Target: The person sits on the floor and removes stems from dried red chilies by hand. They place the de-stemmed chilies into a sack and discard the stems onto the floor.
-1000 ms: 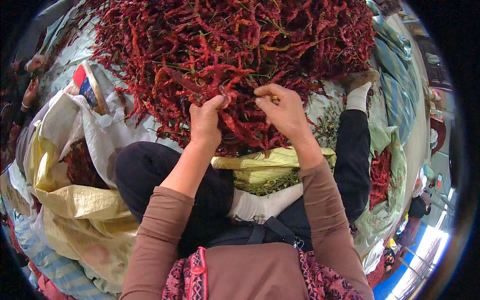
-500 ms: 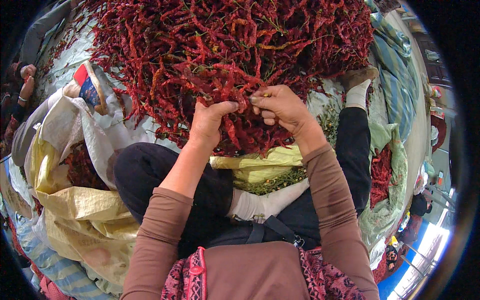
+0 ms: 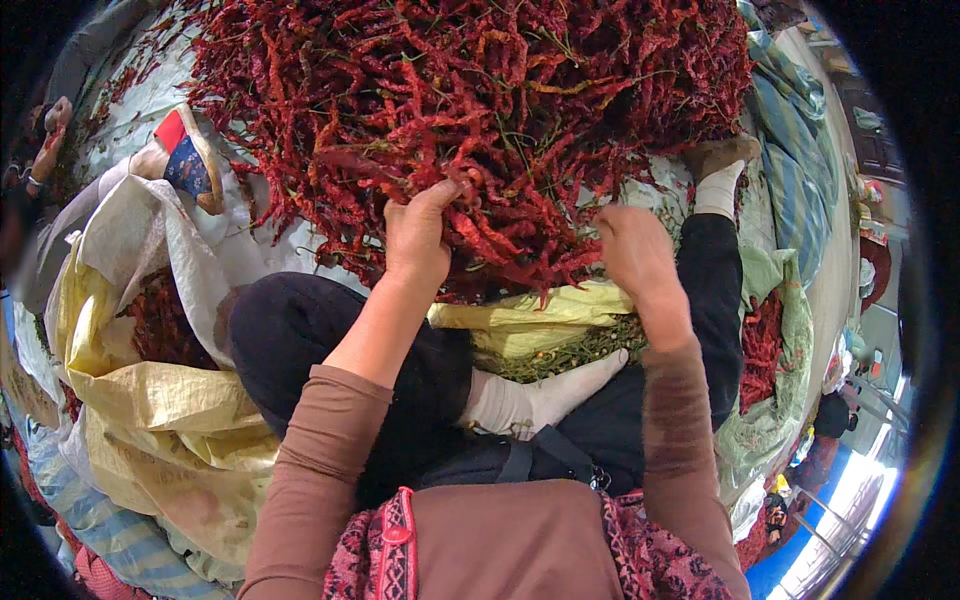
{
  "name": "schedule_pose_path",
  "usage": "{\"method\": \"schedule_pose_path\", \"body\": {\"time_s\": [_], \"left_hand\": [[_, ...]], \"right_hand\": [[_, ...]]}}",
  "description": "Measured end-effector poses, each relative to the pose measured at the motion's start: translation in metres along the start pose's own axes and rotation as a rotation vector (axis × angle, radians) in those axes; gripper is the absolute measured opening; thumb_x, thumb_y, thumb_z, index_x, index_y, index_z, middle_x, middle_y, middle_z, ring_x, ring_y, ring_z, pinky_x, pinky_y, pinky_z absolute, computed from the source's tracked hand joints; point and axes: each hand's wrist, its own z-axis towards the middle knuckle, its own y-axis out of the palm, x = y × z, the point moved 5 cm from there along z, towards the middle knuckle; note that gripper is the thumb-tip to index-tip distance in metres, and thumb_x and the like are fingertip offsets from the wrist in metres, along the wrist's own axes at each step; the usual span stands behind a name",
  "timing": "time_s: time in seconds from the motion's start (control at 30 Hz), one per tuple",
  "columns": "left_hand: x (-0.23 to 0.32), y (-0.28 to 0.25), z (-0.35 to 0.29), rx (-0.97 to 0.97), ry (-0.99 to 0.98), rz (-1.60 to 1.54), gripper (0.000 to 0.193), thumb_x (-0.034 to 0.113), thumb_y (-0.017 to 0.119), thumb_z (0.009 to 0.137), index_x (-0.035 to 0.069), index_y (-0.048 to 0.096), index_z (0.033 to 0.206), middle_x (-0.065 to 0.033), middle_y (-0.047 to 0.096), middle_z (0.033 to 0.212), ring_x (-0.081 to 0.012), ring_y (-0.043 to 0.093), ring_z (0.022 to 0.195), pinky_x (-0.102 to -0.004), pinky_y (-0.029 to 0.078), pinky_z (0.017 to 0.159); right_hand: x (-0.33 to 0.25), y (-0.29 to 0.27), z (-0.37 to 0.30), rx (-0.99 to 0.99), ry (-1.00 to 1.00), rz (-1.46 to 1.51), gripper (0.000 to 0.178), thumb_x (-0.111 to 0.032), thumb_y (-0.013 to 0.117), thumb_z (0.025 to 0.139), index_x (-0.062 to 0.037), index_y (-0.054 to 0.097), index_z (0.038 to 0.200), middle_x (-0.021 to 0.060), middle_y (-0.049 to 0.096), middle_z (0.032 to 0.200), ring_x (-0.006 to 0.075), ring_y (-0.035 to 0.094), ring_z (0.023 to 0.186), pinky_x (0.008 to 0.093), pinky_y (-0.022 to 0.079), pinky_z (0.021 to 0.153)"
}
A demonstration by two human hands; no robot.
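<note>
Head view: the peppers (image 3: 480, 90) are lying in a broad heap on the pale sheet (image 3: 135, 120), whose near edge is not showing. At the heap's near side the left hand (image 3: 418, 235) is gripping a bunch of them, its thumb pressing from above; its fingers are mostly hiding, so the number of pods it is holding is unclear. The right hand (image 3: 640, 250) is hanging apart from it, by the heap's near right corner, fingers curling inward; whether they are closing on anything, I cannot tell. Below the heap the yellow sack (image 3: 545, 318) is lying slack, with green scraps (image 3: 570, 362) gathering at its mouth, next to a socked foot (image 3: 550, 400). Since the pods are looking wrinkled and tangled, good handling is probably asking for a light left thumb, firm enough for steadying the bunch without crushing it. Fanning the pods so that each one is showing should be helping the right fingertips, which would best be working on one at a time, easing rather than tugging, and keeping scraps off the peppers.
</note>
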Motion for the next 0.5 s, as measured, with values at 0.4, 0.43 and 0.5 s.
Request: {"method": "schedule_pose_path", "body": {"time_s": [0.4, 0.43, 0.5], "left_hand": [[0.016, 0.001, -0.008, -0.15, 0.038, 0.086, 0.02, 0.001, 0.063, 0.077, 0.0, 0.061, 0.096, -0.0073, 0.066, 0.089, -0.018, 0.064, 0.077, -0.0313, 0.051, 0.069], [0.015, 0.001, -0.008, -0.158, 0.038, 0.111, 0.018, 0.001, 0.063, 0.076, 0.0, 0.062, 0.095, -0.0072, 0.066, 0.088, -0.0178, 0.064, 0.076, -0.0308, 0.051, 0.067], [0.014, 0.0, -0.008, -0.151, 0.046, 0.084, 0.017, 0.001, 0.062, 0.075, 0.0, 0.063, 0.093, -0.0074, 0.066, 0.087, -0.0174, 0.063, 0.075, -0.0305, 0.051, 0.066]], "right_hand": [[-0.112, 0.021, 0.019, 0.195, -0.121, 0.542, 0.012, -0.015, 0.059, 0.08, -0.0039, 0.055, 0.083, 0.0156, 0.06, 0.079, 0.0363, 0.06, 0.073, 0.0449, 0.048, 0.064], [-0.113, 0.024, 0.02, 0.187, -0.124, 0.538, 0.011, -0.014, 0.058, 0.08, -0.0039, 0.055, 0.083, 0.0158, 0.06, 0.08, 0.0365, 0.06, 0.074, 0.0452, 0.048, 0.064], [-0.113, 0.03, 0.022, 0.173, -0.129, 0.528, 0.01, -0.013, 0.058, 0.079, -0.0038, 0.054, 0.082, 0.0163, 0.06, 0.08, 0.037, 0.059, 0.074, 0.0459, 0.048, 0.064]]}}
